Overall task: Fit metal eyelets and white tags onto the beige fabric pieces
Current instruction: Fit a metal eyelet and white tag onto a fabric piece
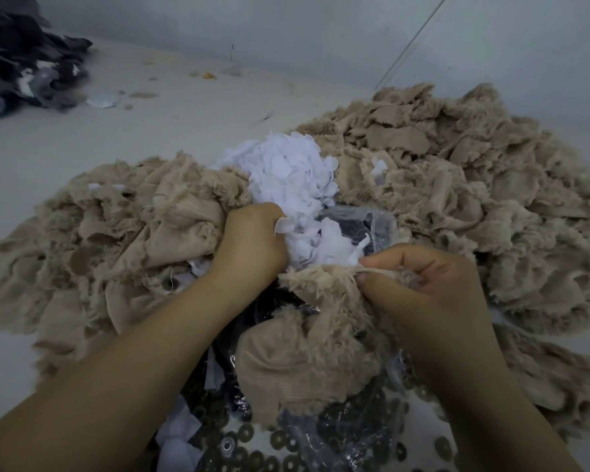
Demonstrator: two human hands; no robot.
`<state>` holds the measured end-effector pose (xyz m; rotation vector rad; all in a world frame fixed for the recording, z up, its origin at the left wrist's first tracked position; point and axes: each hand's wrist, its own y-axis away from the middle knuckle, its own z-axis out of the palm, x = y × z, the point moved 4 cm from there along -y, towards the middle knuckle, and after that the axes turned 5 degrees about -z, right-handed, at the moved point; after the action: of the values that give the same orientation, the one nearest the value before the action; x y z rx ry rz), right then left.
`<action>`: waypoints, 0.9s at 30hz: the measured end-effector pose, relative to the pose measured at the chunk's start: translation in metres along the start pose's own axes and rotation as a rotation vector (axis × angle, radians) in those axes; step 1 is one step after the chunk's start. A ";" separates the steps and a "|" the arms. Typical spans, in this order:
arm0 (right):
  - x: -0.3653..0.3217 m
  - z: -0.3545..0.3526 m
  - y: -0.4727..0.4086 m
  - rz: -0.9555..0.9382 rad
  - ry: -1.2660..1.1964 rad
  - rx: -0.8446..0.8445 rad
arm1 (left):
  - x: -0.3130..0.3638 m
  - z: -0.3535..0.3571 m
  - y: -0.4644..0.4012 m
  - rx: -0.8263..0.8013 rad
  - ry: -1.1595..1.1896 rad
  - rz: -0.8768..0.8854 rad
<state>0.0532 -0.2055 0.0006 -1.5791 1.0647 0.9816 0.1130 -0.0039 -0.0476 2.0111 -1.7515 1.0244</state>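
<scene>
A heap of small white tags (288,175) lies in the middle, between two big piles of frayed beige fabric pieces (457,185). My left hand (252,240) reaches into the near edge of the white heap and pinches a tag between its curled fingers. My right hand (419,284) pinches the top edge of a beige fabric piece (307,349) that drapes down toward me. Dark metal eyelets (286,447), ring shaped, lie scattered on clear plastic at the bottom.
A clear plastic bag with dark contents (372,226) sits behind my right hand. More beige pieces (99,240) spread to the left. A dark grey cloth bundle (24,56) lies at the far left on the pale floor (184,107), by a wall.
</scene>
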 end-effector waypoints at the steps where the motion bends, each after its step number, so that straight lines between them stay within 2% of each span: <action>1: -0.002 -0.001 0.000 -0.012 0.005 -0.002 | -0.001 0.002 -0.001 0.001 -0.041 -0.010; 5: -0.003 -0.003 0.000 -0.008 -0.003 -0.004 | 0.010 0.010 0.003 -0.097 -0.308 0.046; 8: 0.001 -0.002 -0.001 0.000 0.014 -0.025 | 0.020 -0.002 0.010 -0.188 -0.175 0.214; 10: 0.002 0.000 -0.002 0.014 0.022 -0.043 | 0.036 -0.021 0.015 -0.224 0.012 0.255; 12: 0.002 0.003 -0.001 0.024 0.019 -0.068 | 0.050 -0.037 0.019 -0.375 0.218 0.251; 14: 0.002 0.004 -0.001 0.020 0.027 -0.086 | 0.057 -0.044 0.023 -0.580 0.230 0.257; 16: -0.001 0.005 -0.001 0.020 0.008 -0.086 | 0.059 -0.042 0.030 -0.665 0.164 0.301; 22: 0.004 0.006 -0.003 0.062 0.007 -0.064 | 0.046 -0.027 0.035 -0.597 0.314 0.130; 27: 0.017 0.004 -0.005 0.155 0.046 -0.025 | 0.034 -0.037 0.030 -0.285 0.361 0.001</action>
<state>0.0626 -0.2035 -0.0148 -1.5634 1.2259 1.0700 0.0734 -0.0126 -0.0053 1.5440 -1.5993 0.9989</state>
